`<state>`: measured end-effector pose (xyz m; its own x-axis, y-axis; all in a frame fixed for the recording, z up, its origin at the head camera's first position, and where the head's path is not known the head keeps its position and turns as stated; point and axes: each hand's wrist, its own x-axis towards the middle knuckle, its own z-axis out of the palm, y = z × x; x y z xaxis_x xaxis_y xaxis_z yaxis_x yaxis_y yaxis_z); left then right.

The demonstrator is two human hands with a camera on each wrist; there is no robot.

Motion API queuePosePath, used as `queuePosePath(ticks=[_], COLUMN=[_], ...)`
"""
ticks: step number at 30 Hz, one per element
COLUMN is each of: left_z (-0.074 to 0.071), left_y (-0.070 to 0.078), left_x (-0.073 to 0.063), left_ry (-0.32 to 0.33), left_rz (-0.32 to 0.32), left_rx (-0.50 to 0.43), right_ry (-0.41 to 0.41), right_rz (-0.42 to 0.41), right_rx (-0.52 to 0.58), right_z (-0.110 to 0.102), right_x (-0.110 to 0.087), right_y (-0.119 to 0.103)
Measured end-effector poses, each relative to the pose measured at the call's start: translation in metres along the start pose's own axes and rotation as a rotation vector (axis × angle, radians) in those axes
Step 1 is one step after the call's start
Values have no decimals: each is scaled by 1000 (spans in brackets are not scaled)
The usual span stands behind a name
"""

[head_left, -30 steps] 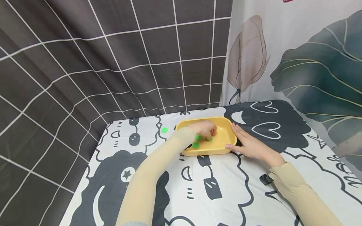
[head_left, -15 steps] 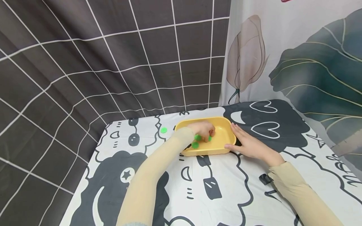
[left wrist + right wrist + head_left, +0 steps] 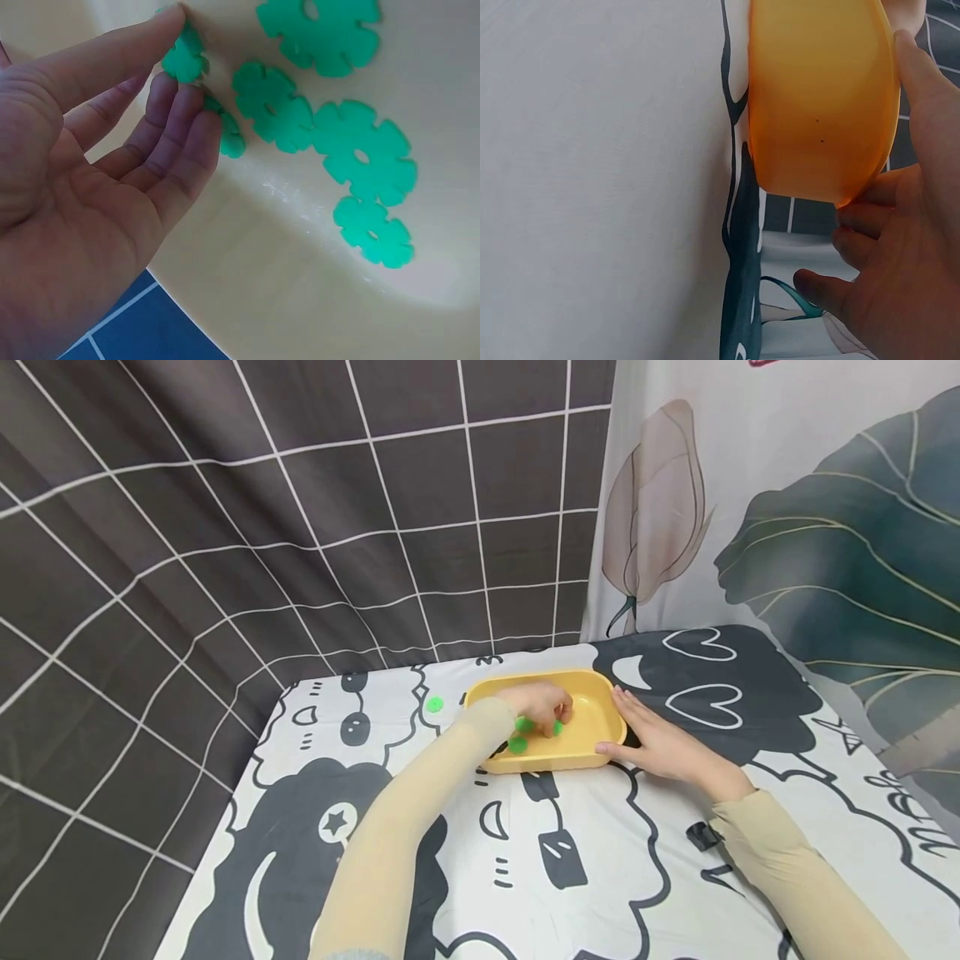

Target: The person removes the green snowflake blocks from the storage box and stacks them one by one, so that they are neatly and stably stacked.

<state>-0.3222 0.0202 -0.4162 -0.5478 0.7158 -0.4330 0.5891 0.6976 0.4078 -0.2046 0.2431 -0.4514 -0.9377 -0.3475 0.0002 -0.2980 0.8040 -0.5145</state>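
Note:
My left hand [image 3: 534,702] reaches into a yellow plastic basin [image 3: 558,763]. In the left wrist view its thumb and fingertips pinch a green flower-shaped notched disc [image 3: 184,60]. Another green disc [image 3: 231,135] shows partly behind the lower fingers. Several more lie flat on the basin floor, among them a disc [image 3: 364,152] with a slotted centre. The right hand [image 3: 660,743] rests against the basin's right end, fingers extended along the outside and thumb at the near corner. In the right wrist view that thumb touches the rim of the orange-looking basin [image 3: 821,97].
One green disc [image 3: 435,704] lies outside, left of the basin. A white cloth with black cartoon prints [image 3: 525,877] covers the table. A dark gridded curtain [image 3: 315,510] hangs behind and to the left, and a leaf-printed curtain [image 3: 675,510] hangs at the right.
Hardly anything moves. The left hand stays inside the basin with only slight finger motion, and the right hand keeps its place at the end.

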Motion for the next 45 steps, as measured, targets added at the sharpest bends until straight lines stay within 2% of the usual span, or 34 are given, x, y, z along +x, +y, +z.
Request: queuePosePath(ticks=[11,32,45], left_z=[2,1,-2], left_y=[-2,-1,-3], left_x=[2,1,0], left_ry=[8,22,39], left_rz=[50,72,98], left_rx=[-4,36,-10], right_ry=[5,-1,1], right_rz=[-2,5,5], right_rx=[6,1,2], right_z=[1,2,2], right_x=[0,1,1], right_y=[0,3,3])
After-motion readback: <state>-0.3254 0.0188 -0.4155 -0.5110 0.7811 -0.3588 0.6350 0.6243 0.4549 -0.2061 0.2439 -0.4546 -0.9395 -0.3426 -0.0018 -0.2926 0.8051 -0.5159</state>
